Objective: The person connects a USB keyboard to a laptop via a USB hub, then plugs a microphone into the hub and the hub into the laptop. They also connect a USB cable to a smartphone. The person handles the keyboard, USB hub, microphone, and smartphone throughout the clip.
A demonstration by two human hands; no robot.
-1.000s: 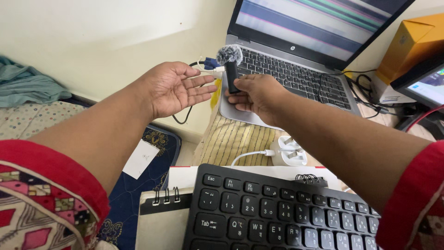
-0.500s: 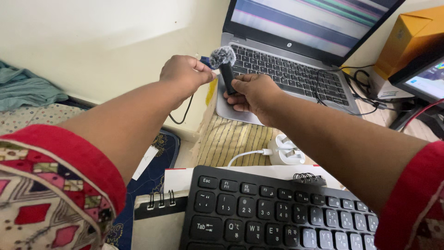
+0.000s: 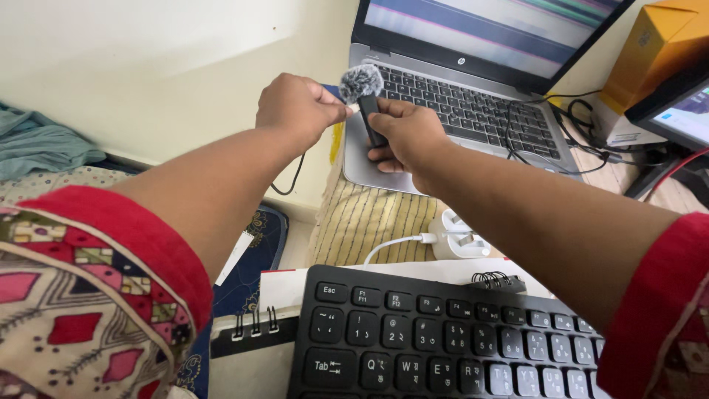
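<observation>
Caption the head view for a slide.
Right hand holds a furry-topped microphone; left hand pinches beside it, above a laptop.

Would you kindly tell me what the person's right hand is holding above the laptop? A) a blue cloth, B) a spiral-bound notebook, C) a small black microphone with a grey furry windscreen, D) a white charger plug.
C: the right hand wraps around the black stick body of the microphone, whose grey furry top sticks up beside the left hand, over the laptop.

Around the laptop, room is tight: tangled black cables crowd its right edge, the orange box beyond them. A white charger and black keyboard block its near side. Its left, toward the wall, lies open.
</observation>
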